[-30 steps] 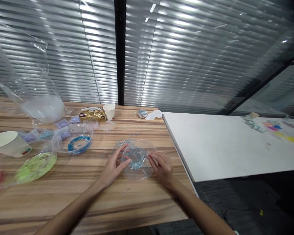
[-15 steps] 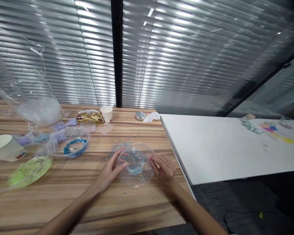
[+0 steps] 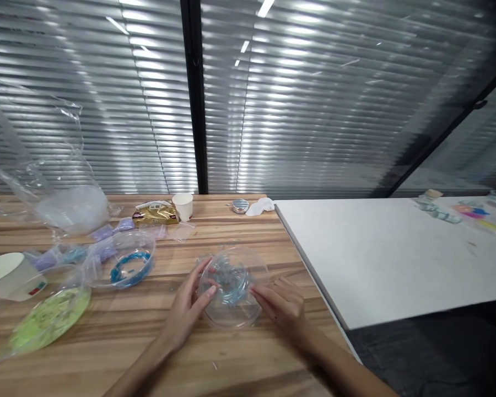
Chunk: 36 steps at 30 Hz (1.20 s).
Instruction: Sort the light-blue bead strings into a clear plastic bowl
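A round clear plastic dish (image 3: 234, 322) is in front of me on the wooden table, with pale blue translucent bits (image 3: 233, 289) gathered in it. My left hand (image 3: 192, 300) grips the dish's left edge, its thumb by the near side and its fingers toward the far side. At the opposite edge, my right hand (image 3: 283, 306) has thumb and fingertips pinched together; whatever they hold is too small to make out. Partly behind the dish lies a patch of clear, bluish material (image 3: 204, 259). A tiny sliver (image 3: 214, 365) rests on the wood nearer me.
To the left stand clear dishes with blue bits (image 3: 131, 268) and green material (image 3: 52, 320), plus a white paper tub (image 3: 8, 275). Further back are a gold packet (image 3: 155, 214), a paper cup (image 3: 183, 206), a round tin (image 3: 240, 206) and a crumpled tissue (image 3: 260, 206). A white table (image 3: 376, 253) adjoins at right.
The whole view has shifted slightly, so the tabletop sits lower in it. My left hand stays on the dish, while my right fingertips remain pinched by its right edge.
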Tool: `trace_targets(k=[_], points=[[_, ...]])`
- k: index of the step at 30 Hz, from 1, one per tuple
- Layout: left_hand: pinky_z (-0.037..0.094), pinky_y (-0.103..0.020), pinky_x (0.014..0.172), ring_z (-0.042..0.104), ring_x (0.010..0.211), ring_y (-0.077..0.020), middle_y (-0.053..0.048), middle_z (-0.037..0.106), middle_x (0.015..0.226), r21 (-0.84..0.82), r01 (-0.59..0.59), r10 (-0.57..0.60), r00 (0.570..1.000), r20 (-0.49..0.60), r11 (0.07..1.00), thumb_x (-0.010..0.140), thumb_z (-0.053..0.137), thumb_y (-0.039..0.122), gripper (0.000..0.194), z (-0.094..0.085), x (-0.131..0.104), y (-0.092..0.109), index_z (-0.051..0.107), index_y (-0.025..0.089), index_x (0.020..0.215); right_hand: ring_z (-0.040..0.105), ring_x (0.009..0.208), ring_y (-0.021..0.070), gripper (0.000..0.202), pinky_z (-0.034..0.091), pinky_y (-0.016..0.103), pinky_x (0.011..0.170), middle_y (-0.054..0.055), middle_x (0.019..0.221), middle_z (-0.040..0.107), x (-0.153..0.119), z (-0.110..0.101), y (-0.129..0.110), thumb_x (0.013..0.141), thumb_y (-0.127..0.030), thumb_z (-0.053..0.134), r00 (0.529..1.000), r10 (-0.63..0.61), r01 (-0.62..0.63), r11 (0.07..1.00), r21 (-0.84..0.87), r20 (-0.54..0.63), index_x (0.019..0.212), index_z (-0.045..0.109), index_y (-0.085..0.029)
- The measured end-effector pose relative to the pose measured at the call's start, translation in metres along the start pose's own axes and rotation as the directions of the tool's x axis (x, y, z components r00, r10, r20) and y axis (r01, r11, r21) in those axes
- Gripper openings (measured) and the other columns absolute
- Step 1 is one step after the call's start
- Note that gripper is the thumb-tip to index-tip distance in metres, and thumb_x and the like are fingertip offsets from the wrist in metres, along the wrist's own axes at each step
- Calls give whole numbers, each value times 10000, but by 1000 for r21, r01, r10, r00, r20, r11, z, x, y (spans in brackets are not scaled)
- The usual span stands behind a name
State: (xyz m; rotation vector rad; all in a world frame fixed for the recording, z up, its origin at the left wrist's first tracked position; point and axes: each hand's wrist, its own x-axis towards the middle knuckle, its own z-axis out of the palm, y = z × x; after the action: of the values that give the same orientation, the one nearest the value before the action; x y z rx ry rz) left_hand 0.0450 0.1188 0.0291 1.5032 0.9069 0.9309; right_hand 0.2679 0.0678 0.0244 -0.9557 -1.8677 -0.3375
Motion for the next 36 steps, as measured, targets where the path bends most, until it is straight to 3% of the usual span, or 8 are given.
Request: trace_targets(k=[5, 11, 16, 27, 36], points=[[485, -389, 850, 608, 969, -268, -140, 542, 1243, 42, -37, 38, 999, -13, 998, 861, 549, 502, 630, -1, 0, -6, 400, 169, 1375, 550, 519, 125, 105, 358, 275, 507, 14, 723, 700, -3, 3, 1, 941, -143, 540, 998, -33, 34, 999, -21, 56, 955, 634, -187], [459, -385, 898, 605, 973, -252, -137, 536, 1246, 77, -60, 60, 998, -10, 995, 867, 554, 483, 629, -1, 2, -6, 384, 157, 1378, 539, 512, 122, 84, 345, 280, 503, -1, 731, 701, -7, 3, 2, 932, -126, 561, 997, -68, 69, 998, -14, 45, 961, 616, -184], [479, -372, 863, 617, 946, -244, -128, 555, 1233, 77, -81, 83, 996, -24, 994, 862, 562, 464, 611, -1, 3, -4, 402, 171, 1373, 619, 609, 120, 83, 379, 265, 538, 7, 777, 709, -8, 4, 4, 931, -137, 571, 992, -107, 107, 994, -2, 67, 968, 623, -189], [516, -379, 802, 621, 920, -247, -138, 568, 1191, 123, -121, 128, 990, -51, 985, 827, 591, 467, 603, 0, 4, 0, 446, 166, 1329, 604, 557, 126, 161, 379, 273, 493, 2, 729, 702, -7, 9, 4, 973, -139, 488, 974, -181, 179, 983, 29, 137, 903, 629, -170], [523, -362, 789, 612, 940, -232, -125, 549, 1198, 215, -200, 213, 976, -38, 956, 861, 579, 423, 552, 1, 1, 1, 431, 186, 1337, 682, 714, 132, 149, 477, 247, 580, 34, 916, 727, -10, 8, -2, 978, -172, 495, 969, -195, 181, 978, 103, 152, 990, 643, -159]])
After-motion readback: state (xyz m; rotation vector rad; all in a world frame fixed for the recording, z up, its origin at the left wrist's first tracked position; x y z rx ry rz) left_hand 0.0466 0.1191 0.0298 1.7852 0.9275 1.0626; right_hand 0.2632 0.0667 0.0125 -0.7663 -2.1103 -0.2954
